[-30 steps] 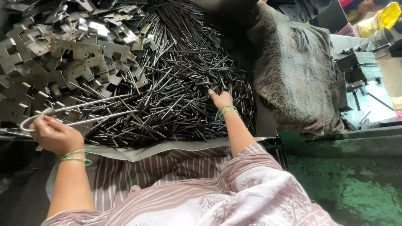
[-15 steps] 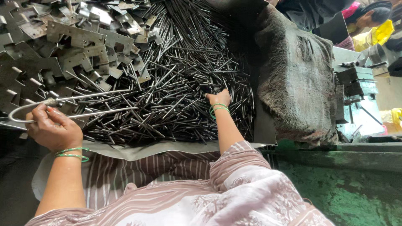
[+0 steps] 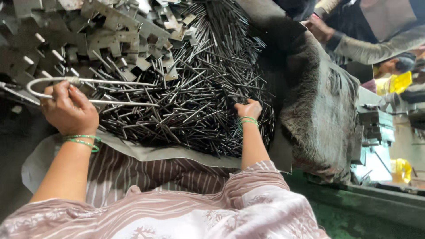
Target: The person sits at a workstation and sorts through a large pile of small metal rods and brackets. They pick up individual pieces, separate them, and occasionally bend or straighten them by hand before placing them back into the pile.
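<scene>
Hundreds of thin dark metal rods (image 3: 190,102) lie heaped in front of us, and we are right in the middle of picking from them. Our left hand (image 3: 68,110) has its fingers closed around a bent wire loop (image 3: 88,90), which lies flat across the near edge of the heap. Our right hand (image 3: 249,108) is pressed down into the pile at its right side; its fingers are buried among the rods, so we cannot tell whether they grip one. Behind the rods sits a jumble of stamped metal brackets (image 3: 102,31), and a dark cloth-covered mass (image 3: 318,102) rises to the right. A grey sheet (image 3: 146,152) lies under the heap. By our reckoning, the next move calls for pinching a single rod free without dragging its tangled neighbours along.
</scene>
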